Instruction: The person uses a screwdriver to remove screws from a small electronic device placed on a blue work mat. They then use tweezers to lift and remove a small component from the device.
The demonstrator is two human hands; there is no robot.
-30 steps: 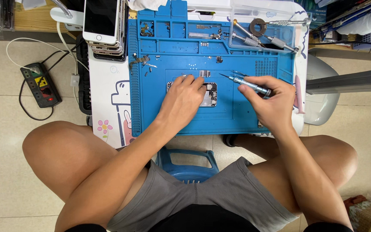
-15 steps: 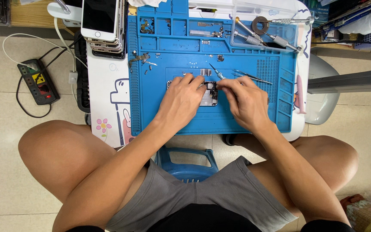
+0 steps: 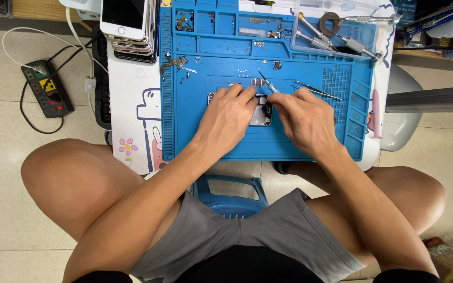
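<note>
On the low table, left to right: one stack of phones (image 3: 129,26); one blue repair mat (image 3: 195,131) whose top compartments hold small metal parts (image 3: 184,20); one opened phone (image 3: 262,110) at mat centre, long axis running toward and away from the person. Left hand (image 3: 226,118) presses fingertips on it; right hand (image 3: 302,120) pinches one screwdriver (image 3: 267,84), tip down-right. One clear tray (image 3: 336,31) holds several drivers.
</note>
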